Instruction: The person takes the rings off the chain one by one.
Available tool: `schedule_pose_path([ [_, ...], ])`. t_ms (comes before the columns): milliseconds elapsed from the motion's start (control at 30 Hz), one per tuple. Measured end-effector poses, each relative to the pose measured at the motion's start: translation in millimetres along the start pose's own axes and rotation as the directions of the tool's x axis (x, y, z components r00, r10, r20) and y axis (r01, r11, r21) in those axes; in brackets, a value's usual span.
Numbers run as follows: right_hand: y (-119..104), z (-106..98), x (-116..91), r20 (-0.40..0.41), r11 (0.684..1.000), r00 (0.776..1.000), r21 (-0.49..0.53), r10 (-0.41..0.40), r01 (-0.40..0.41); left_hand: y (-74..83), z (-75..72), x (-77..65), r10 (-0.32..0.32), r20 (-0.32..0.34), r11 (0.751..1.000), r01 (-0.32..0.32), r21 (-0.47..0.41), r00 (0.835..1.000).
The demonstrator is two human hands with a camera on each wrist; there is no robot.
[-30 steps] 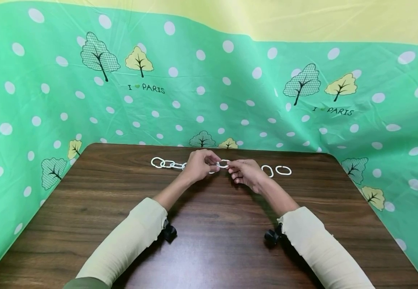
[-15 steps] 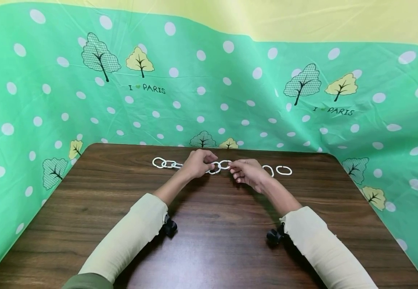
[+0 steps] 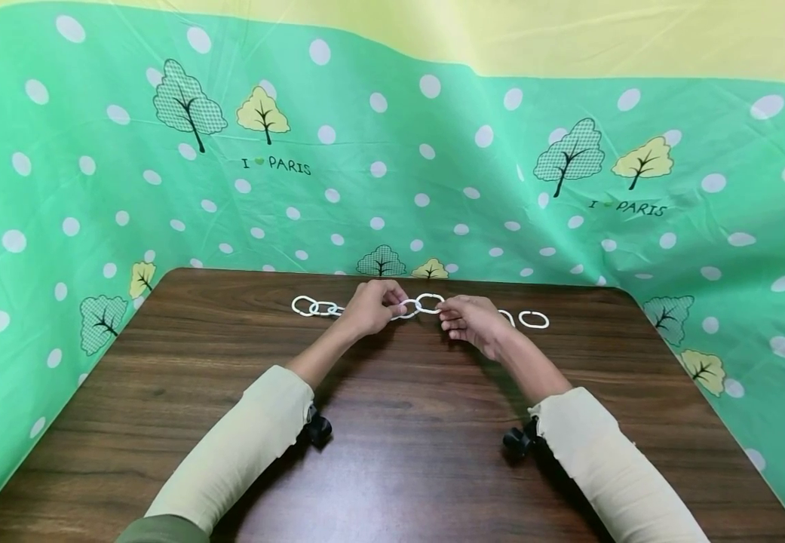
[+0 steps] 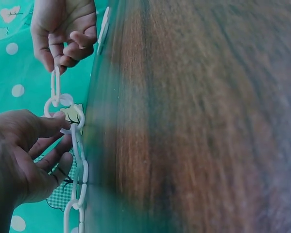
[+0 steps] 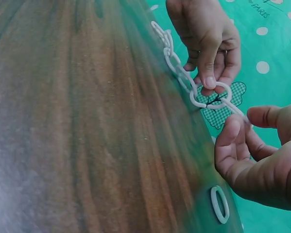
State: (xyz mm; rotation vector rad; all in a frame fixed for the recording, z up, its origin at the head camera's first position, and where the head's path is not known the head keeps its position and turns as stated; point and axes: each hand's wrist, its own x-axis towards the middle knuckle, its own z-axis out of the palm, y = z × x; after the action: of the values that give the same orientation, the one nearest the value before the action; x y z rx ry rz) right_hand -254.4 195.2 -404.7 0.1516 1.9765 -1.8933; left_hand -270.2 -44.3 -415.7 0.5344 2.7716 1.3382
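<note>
A chain of white oval plastic links [image 3: 324, 304] runs along the far part of the table, partly hidden behind my left hand [image 3: 372, 309]. That hand's thumb and fingers pinch the chain's second-to-last link [image 5: 198, 105] on the right side. My right hand [image 3: 475, 324] pinches the end link [image 4: 57, 86] between thumb and fingertip. This end link hooks through the one in my left hand, and both are raised, with the chain trailing left. Right of my right hand lies a loose link [image 3: 535, 327]. Another loose link [image 3: 509, 317] is partly covered by that hand.
The dark wood-grain table [image 3: 406, 422] ends just beyond the chain. Behind it hangs a green polka-dot cloth [image 3: 378, 204] printed with trees. Both forearms wear light sleeves [image 3: 243, 437], with black wrist mounts [image 3: 517, 443] underneath.
My right hand has moved slightly right and drawn the end link with it. The left fingers loosened off the end link, then closed on the neighbouring one. The chain's left end shifted slightly right.
</note>
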Motion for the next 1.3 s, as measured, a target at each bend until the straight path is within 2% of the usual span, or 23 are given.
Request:
schedule_pose_path([
  [233, -4.3, -2.3, -2.1, 0.019, 0.998, 1.000, 0.062, 0.007, -0.009, 2.3, 1.0, -1.1, 0.034, 0.000, 0.999, -0.034, -0.028, 0.999],
  [400, -2.8, -1.1, 0.7, -0.017, 0.997, 1.000, 0.072, -0.004, 0.005, 2.4, 0.6, -1.4, 0.048, -0.008, 0.999, -0.048, -0.021, 0.999],
  [600, 0.2, -0.1, 3.9, -0.058, 0.999, 0.997, -0.012, -0.054, 0.053, 2.7, -1.0, -1.4, 0.047, -0.012, 0.998, -0.047, -0.035, 0.999],
  [967, 1.9, 3.0, 1.4, -0.037, 0.979, 0.994, -0.181, -0.099, 0.090, 6.0, -0.4, -2.9, 0.054, -0.013, 0.997, -0.055, -0.061, 0.998],
  [1300, 5.3, 4.2, 1.6, 0.004, 0.960, 0.994, -0.259, -0.110, 0.107, 4.7, 1.7, -1.6, 0.070, -0.017, 0.996, -0.071, -0.054, 0.997],
])
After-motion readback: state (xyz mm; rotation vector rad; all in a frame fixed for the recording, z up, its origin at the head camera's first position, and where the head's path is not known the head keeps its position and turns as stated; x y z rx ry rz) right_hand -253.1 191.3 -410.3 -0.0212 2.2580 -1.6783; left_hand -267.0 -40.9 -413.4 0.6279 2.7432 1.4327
